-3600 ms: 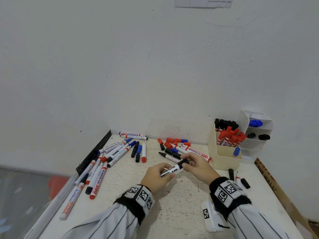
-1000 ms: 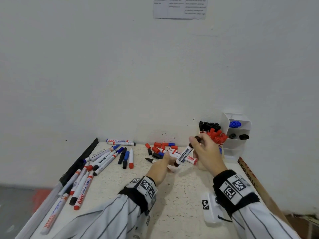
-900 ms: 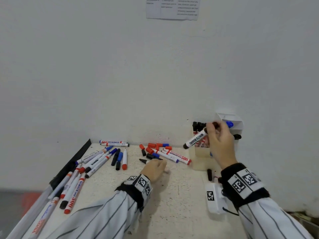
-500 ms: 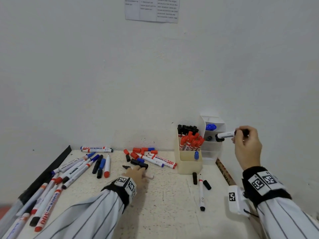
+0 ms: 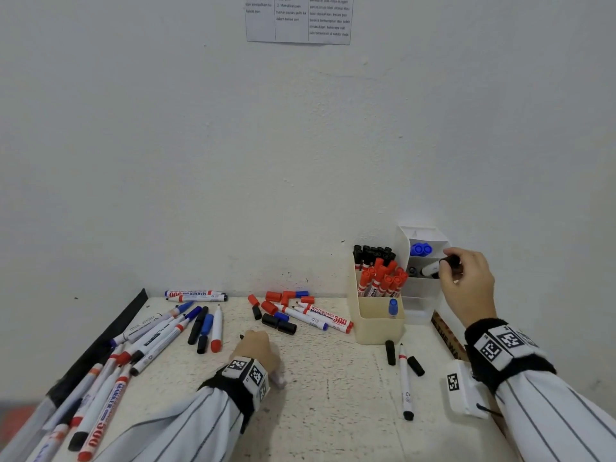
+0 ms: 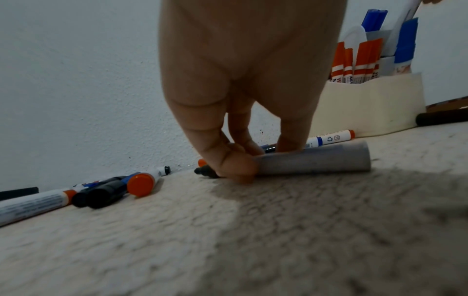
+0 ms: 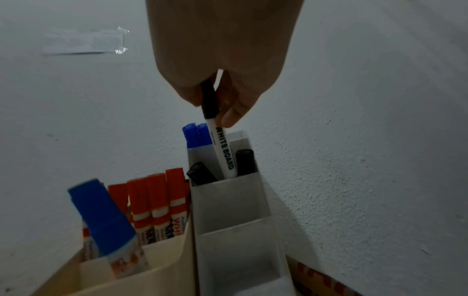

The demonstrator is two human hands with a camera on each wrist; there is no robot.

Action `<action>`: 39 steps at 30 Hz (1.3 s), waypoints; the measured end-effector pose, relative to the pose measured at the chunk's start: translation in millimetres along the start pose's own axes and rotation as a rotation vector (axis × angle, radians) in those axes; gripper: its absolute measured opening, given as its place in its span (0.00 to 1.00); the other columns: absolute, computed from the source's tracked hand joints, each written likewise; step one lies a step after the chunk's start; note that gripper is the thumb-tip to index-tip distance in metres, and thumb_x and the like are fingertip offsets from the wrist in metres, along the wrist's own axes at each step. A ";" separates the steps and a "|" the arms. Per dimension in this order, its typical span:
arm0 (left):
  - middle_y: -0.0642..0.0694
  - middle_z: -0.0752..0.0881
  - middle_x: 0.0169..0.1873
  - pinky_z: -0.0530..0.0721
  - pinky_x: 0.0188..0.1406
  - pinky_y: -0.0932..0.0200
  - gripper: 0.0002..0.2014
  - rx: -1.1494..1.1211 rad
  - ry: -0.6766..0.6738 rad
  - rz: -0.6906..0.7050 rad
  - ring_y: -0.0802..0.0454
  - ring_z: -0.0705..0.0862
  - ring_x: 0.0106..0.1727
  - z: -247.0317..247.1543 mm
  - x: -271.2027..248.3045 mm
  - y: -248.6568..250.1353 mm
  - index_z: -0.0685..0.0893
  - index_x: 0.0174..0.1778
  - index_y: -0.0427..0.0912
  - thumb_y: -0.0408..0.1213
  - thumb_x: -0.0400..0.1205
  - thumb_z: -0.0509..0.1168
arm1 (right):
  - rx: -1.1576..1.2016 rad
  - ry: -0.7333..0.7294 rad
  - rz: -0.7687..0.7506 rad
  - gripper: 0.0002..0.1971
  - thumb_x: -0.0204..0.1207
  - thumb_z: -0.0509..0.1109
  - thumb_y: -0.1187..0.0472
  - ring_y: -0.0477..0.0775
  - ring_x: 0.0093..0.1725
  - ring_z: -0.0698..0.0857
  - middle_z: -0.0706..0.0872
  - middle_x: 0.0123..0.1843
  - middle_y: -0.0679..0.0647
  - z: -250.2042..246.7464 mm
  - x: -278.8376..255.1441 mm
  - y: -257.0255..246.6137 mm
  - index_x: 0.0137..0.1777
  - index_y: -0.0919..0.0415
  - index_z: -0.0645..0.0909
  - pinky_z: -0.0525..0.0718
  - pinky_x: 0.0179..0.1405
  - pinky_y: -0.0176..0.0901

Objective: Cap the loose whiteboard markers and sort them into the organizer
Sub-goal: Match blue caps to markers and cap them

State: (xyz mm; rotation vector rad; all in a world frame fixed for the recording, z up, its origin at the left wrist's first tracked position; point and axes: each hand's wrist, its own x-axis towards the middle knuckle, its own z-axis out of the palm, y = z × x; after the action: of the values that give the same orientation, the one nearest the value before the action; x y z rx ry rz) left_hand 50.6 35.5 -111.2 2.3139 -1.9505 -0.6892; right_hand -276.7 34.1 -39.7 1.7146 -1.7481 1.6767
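Observation:
My right hand [image 5: 450,265] [image 7: 215,112] pinches the black cap of a white whiteboard marker [image 5: 430,270] [image 7: 222,152]. The marker's lower end stands inside the middle compartment of the white tiered organizer [image 5: 422,296] [image 7: 228,200], between two black-capped markers. My left hand [image 5: 256,345] [image 6: 243,158] is down on the table, thumb and fingers pinching an uncapped black-tipped marker [image 6: 311,160] that lies flat on the surface. Its bare end [image 5: 278,381] sticks out by my wrist.
A cream box [image 5: 376,325] beside the organizer holds several red and black markers. Loose caps and markers [image 5: 293,311] lie by the wall, more markers [image 5: 156,331] at the left. A thin marker and two black caps [image 5: 405,365] lie before the box.
My right hand carried the capped black marker from the table's middle rightward to the organizer and lowered its end into the middle compartment. My left hand dropped onto an uncapped marker.

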 end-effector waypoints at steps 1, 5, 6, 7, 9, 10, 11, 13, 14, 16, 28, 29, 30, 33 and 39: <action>0.41 0.70 0.68 0.78 0.64 0.58 0.20 -0.009 0.004 -0.006 0.48 0.77 0.65 -0.1 0.3 0.3 0.72 0.68 0.38 0.41 0.82 0.61 | 0.003 -0.032 0.021 0.12 0.74 0.67 0.74 0.53 0.44 0.79 0.80 0.51 0.63 2.1 0.8 1.4 0.58 0.71 0.79 0.74 0.43 0.19; 0.40 0.67 0.70 0.76 0.65 0.60 0.21 -0.054 0.027 -0.043 0.49 0.76 0.66 0.1 -2.3 1.6 0.69 0.71 0.37 0.40 0.82 0.61 | -0.022 -0.147 0.060 0.08 0.74 0.69 0.72 0.58 0.45 0.82 0.80 0.48 0.60 11.3 0.6 9.4 0.52 0.68 0.77 0.78 0.47 0.42; 0.39 0.67 0.70 0.76 0.64 0.60 0.21 -0.070 0.036 -0.054 0.49 0.76 0.66 0.0 -2.9 1.4 0.68 0.71 0.37 0.40 0.83 0.60 | -0.042 -0.162 0.050 0.07 0.73 0.70 0.73 0.59 0.45 0.82 0.79 0.46 0.60 13.3 0.1 12.1 0.50 0.68 0.78 0.78 0.47 0.43; 0.39 0.66 0.71 0.75 0.64 0.61 0.22 -0.083 0.039 -0.062 0.49 0.76 0.66 -0.2 -3.1 0.7 0.68 0.71 0.37 0.39 0.83 0.60 | -0.063 -0.171 0.045 0.07 0.72 0.71 0.73 0.59 0.45 0.82 0.79 0.45 0.59 15.4 -0.2 14.8 0.48 0.68 0.78 0.78 0.47 0.44; 0.39 0.65 0.70 0.76 0.62 0.62 0.23 -0.108 0.035 -0.085 0.49 0.77 0.66 -1.3 -3.8 -1.6 0.68 0.71 0.38 0.39 0.81 0.63 | -0.127 -0.194 0.052 0.07 0.71 0.71 0.74 0.57 0.43 0.80 0.82 0.44 0.61 20.2 -0.1 19.7 0.47 0.68 0.79 0.79 0.47 0.46; 0.40 0.64 0.70 0.77 0.62 0.61 0.24 -0.122 0.026 -0.099 0.48 0.77 0.65 -2.0 -4.2 -2.4 0.68 0.70 0.38 0.39 0.80 0.65 | -0.165 -0.224 0.063 0.06 0.70 0.71 0.74 0.57 0.43 0.79 0.82 0.45 0.63 22.7 0.4 21.1 0.46 0.67 0.79 0.78 0.47 0.46; 0.40 0.63 0.70 0.77 0.61 0.61 0.24 -0.136 0.023 -0.108 0.48 0.77 0.65 -2.6 -4.1 -3.1 0.68 0.70 0.39 0.39 0.79 0.66 | -0.198 -0.259 0.077 0.07 0.70 0.70 0.74 0.58 0.44 0.79 0.82 0.46 0.63 25.2 0.6 21.6 0.46 0.67 0.79 0.76 0.46 0.45; 0.40 0.64 0.70 0.77 0.58 0.62 0.24 -0.164 0.019 -0.126 0.48 0.77 0.65 -3.1 -3.5 -4.5 0.68 0.70 0.39 0.40 0.79 0.66 | -0.233 -0.290 0.096 0.09 0.69 0.71 0.72 0.61 0.47 0.79 0.81 0.50 0.63 29.3 0.1 19.5 0.48 0.66 0.79 0.76 0.47 0.45; 0.40 0.65 0.69 0.76 0.55 0.64 0.24 -0.178 0.015 -0.132 0.49 0.77 0.64 -3.8 -3.7 -5.1 0.68 0.70 0.39 0.40 0.79 0.66 | -0.251 -0.281 0.081 0.10 0.69 0.72 0.70 0.62 0.49 0.79 0.81 0.52 0.62 31.2 -1.2 17.7 0.50 0.66 0.80 0.77 0.48 0.47; 0.41 0.66 0.69 0.75 0.53 0.65 0.23 -0.203 0.017 -0.135 0.50 0.77 0.64 -4.1 -3.3 -7.1 0.69 0.69 0.39 0.41 0.80 0.65 | -0.293 -0.266 -0.006 0.10 0.70 0.74 0.67 0.63 0.50 0.81 0.83 0.52 0.59 35.2 -4.7 14.6 0.51 0.63 0.84 0.80 0.47 0.50; 0.44 0.74 0.52 0.74 0.45 0.66 0.22 -0.502 0.068 -0.216 0.53 0.73 0.48 -13.3 -7.0 -33.8 0.68 0.69 0.37 0.35 0.80 0.64 | -0.488 -0.096 0.089 0.06 0.71 0.68 0.69 0.69 0.49 0.77 0.84 0.49 0.65 37.2 -10.0 -0.1 0.44 0.65 0.86 0.71 0.48 0.56; 0.43 0.74 0.52 0.74 0.47 0.64 0.21 -0.523 0.080 -0.223 0.51 0.75 0.50 -14.0 -8.6 -36.1 0.69 0.70 0.36 0.36 0.82 0.62 | -0.431 -0.040 0.111 0.07 0.72 0.66 0.69 0.69 0.49 0.76 0.83 0.49 0.66 36.0 -10.4 -5.2 0.44 0.66 0.86 0.71 0.49 0.56; 0.41 0.76 0.54 0.75 0.50 0.62 0.20 -0.542 0.092 -0.231 0.49 0.77 0.53 -15.0 -10.4 -38.6 0.70 0.70 0.36 0.36 0.83 0.59 | -0.362 0.034 0.103 0.08 0.72 0.64 0.68 0.69 0.48 0.76 0.82 0.47 0.67 35.1 -10.5 -11.8 0.43 0.68 0.85 0.71 0.48 0.57; 0.37 0.78 0.64 0.77 0.57 0.56 0.19 -0.544 0.119 -0.227 0.44 0.79 0.61 -18.3 -13.4 -47.1 0.71 0.71 0.35 0.37 0.86 0.52 | -0.118 0.238 -0.023 0.13 0.71 0.57 0.65 0.66 0.43 0.77 0.79 0.42 0.67 33.8 -6.9 -44.6 0.41 0.71 0.82 0.76 0.43 0.55; 0.41 0.82 0.55 0.75 0.50 0.62 0.16 -0.464 0.134 -0.127 0.51 0.78 0.50 -23.1 -24.7 -69.0 0.78 0.64 0.39 0.39 0.87 0.51 | 0.244 -0.099 -0.131 0.07 0.72 0.60 0.71 0.45 0.31 0.71 0.76 0.34 0.51 58.1 -8.2 -143.3 0.41 0.61 0.79 0.70 0.36 0.26</action>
State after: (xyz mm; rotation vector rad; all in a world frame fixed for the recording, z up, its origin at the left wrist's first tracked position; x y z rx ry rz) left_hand 120.1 67.5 -104.0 2.1385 -1.4115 -0.8621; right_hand -131.5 37.0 14.2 2.0001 -1.4811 1.8387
